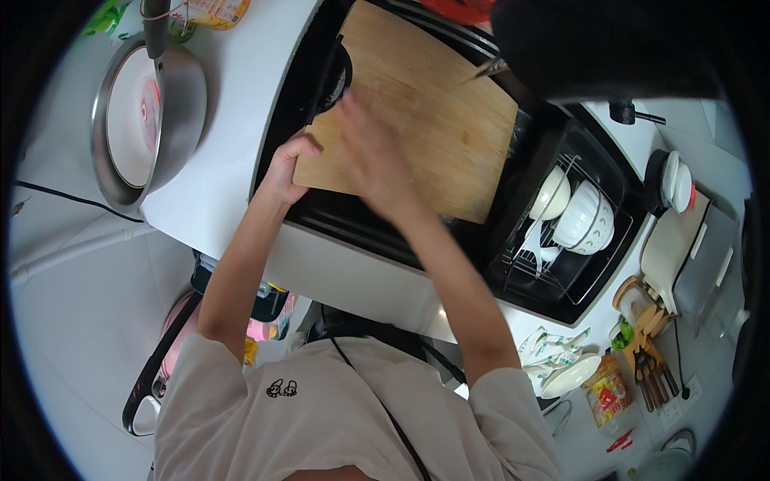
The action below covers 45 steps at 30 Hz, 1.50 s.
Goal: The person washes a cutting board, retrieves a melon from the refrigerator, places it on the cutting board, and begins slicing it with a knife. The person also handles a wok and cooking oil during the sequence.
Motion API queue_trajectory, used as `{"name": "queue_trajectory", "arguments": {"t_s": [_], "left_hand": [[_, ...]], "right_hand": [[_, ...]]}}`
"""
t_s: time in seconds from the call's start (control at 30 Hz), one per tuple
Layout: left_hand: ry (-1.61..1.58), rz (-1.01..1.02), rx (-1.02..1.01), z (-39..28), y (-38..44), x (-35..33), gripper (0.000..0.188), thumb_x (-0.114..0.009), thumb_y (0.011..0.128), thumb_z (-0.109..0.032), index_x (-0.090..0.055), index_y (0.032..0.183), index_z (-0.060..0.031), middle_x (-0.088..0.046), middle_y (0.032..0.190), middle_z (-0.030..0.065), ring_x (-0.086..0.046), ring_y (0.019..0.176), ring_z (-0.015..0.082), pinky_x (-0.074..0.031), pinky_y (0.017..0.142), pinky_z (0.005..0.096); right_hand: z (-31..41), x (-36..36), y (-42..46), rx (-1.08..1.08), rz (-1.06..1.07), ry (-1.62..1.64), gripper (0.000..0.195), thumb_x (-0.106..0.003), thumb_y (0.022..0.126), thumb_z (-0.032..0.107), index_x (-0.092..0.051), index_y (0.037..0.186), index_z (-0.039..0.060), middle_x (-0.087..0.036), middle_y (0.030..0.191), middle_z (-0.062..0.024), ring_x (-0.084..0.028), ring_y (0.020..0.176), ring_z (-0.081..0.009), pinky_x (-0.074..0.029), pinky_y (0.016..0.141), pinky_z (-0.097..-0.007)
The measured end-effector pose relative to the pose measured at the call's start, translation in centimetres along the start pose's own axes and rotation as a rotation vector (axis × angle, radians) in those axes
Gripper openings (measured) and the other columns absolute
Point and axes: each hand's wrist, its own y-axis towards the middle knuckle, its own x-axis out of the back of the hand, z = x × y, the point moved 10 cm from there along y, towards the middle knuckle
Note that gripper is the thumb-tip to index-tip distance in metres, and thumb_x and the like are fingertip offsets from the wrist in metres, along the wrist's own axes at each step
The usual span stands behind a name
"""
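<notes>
A wooden cutting board [433, 120] is tilted over the black sink [337, 219]. My left hand [289, 165] grips its near left corner, thumb on the upper face and the other fingers hidden underneath. Motion blurs my right hand [376, 156], which lies over the board's left part with its fingers stretched out. Nothing shows in that hand, though whether it touches the wood is hard to tell. Just beyond my left hand, a round black fitting [337, 78] with a straight bar shows beside the board's edge. The metal faucet tip [492, 67] is above the far right part of the board.
White bowls [582, 219] stand in a wire rack in the right basin. A steel pot [183, 120] with a handle sits on the left counter. Rightward are a plate [571, 376], a bottle [610, 391], utensils [652, 361] and another board [674, 240]. A dark shape covers the upper right.
</notes>
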Motion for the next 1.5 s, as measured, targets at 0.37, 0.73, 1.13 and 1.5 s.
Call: {"name": "queue_trajectory", "arguments": {"t_s": [0.37, 0.73, 1.13, 1.5], "left_hand": [[0.022, -0.01, -0.007, -0.2, 0.6, 0.7, 0.042, -0.051, 0.066, -0.006, -0.05, 0.107, -0.0004, -0.053, 0.101, 0.0098, -0.051, 0.094, 0.0203, -0.043, 0.083, 0.0312], [0.083, 0.007, -0.036, -0.5, 0.7, -0.1, 0.047, -0.049, 0.065, -0.004, -0.05, 0.112, -0.0014, -0.054, 0.1, 0.0082, -0.051, 0.091, 0.0178, -0.042, 0.081, 0.0272], [0.111, 0.037, -0.079, -0.7, 0.4, -1.1, 0.045, -0.05, 0.068, -0.002, -0.051, 0.113, -0.0031, -0.056, 0.097, 0.0058, -0.052, 0.088, 0.014, -0.043, 0.078, 0.0247], [0.139, 0.125, -0.101, -0.6, 0.3, -1.9, 0.05, -0.051, 0.073, -0.001, -0.047, 0.123, -0.0054, -0.057, 0.106, 0.0064, -0.053, 0.097, 0.0142, -0.042, 0.084, 0.0247]], "right_hand": [[-1.5, -1.1, -3.6, -0.114, 0.106, -0.396, 0.053, -0.042, 0.09, 0.031, -0.031, 0.133, 0.0026, -0.033, 0.138, -0.0124, -0.03, 0.128, -0.0245, -0.024, 0.104, -0.0403], [-1.6, 0.2, -3.3, -0.064, 0.013, -0.53, 0.044, -0.048, 0.088, 0.024, -0.042, 0.127, 0.006, -0.04, 0.134, -0.0077, -0.04, 0.121, -0.0226, -0.031, 0.101, -0.0365], [-5.5, 4.0, -0.8, -0.324, -0.189, -0.072, 0.036, -0.042, 0.091, 0.027, -0.051, 0.116, 0.0016, -0.053, 0.118, -0.0124, -0.049, 0.111, -0.0262, -0.038, 0.095, -0.0365], [-2.9, 1.3, 0.9, -0.153, -0.225, 0.437, 0.041, -0.047, 0.089, 0.028, -0.047, 0.121, 0.0032, -0.047, 0.123, -0.0132, -0.044, 0.115, -0.0227, -0.033, 0.098, -0.0377]]}}
